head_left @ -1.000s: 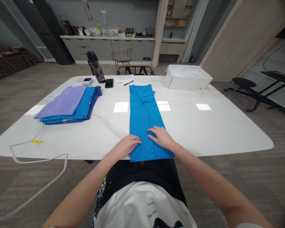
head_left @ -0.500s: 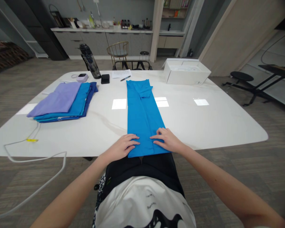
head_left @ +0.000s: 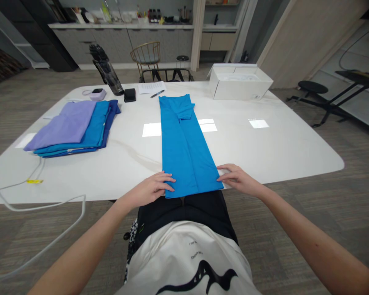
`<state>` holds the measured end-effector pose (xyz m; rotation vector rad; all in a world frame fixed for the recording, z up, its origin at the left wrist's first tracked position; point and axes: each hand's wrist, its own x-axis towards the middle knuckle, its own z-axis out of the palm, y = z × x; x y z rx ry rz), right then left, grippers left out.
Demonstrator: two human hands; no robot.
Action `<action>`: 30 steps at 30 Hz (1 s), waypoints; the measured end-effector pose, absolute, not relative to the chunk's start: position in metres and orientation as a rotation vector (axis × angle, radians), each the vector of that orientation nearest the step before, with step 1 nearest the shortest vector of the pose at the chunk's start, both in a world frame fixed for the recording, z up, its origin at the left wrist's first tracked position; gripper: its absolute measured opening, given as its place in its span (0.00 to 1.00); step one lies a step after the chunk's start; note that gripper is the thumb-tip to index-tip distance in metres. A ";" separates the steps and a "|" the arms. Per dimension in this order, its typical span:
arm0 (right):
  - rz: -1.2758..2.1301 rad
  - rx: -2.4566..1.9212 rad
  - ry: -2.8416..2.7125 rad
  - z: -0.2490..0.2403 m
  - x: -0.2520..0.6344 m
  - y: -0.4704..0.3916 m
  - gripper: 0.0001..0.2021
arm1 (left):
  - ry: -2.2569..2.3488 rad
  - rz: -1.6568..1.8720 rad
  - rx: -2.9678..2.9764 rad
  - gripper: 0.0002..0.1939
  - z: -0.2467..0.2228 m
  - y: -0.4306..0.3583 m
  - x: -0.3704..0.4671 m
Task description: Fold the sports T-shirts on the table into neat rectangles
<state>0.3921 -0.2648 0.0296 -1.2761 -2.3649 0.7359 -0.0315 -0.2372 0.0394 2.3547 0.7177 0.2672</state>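
Observation:
A bright blue T-shirt (head_left: pixel 184 143), folded into a long narrow strip, lies on the white table in front of me. One short sleeve is folded in near its far end, and its near edge slightly overhangs the table's front. My left hand (head_left: pixel 152 187) rests on the near left corner of the T-shirt, fingers stretched out over the cloth. At the near right edge, my right hand (head_left: pixel 238 179) has its extended fingertips touching the border of the cloth. Neither hand visibly grips anything.
A stack of folded clothes (head_left: pixel 70 127), purple on top, lies at the left. A black bottle (head_left: pixel 106 69), black wallet-like item (head_left: pixel 130 95), paper (head_left: pixel 149 87) and pen (head_left: pixel 157 94) stand or lie farther back. A white box (head_left: pixel 240 84) sits back right; a white cable (head_left: pixel 55 205) hangs over the front-left edge.
My right hand has moved right, from the top of the T-shirt to its right edge. My left hand stays near the left edge. The view has tilted down slightly.

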 end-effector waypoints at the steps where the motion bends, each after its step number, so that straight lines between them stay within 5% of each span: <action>1: 0.712 -1.281 -2.371 0.028 0.391 -0.265 0.12 | 0.713 0.273 2.356 0.16 0.039 -0.236 -0.031; 10: 0.731 -1.338 -2.324 0.032 0.371 -0.251 0.10 | 0.760 0.462 2.264 0.13 0.038 -0.217 -0.015; 17: 1.151 -1.261 -1.813 0.055 0.350 -0.227 0.15 | 1.077 0.947 1.835 0.14 0.053 -0.207 0.002; 22: 1.067 -1.377 -1.391 0.052 0.338 -0.163 0.19 | 1.238 1.201 1.437 0.20 0.048 -0.145 0.024; 27: 0.970 -1.682 -1.520 0.037 0.328 -0.090 0.29 | 1.332 1.003 1.260 0.25 0.022 -0.067 0.029; 30: 0.834 -1.867 -1.747 0.032 0.322 -0.071 0.25 | 1.391 0.898 1.281 0.28 0.016 -0.050 0.024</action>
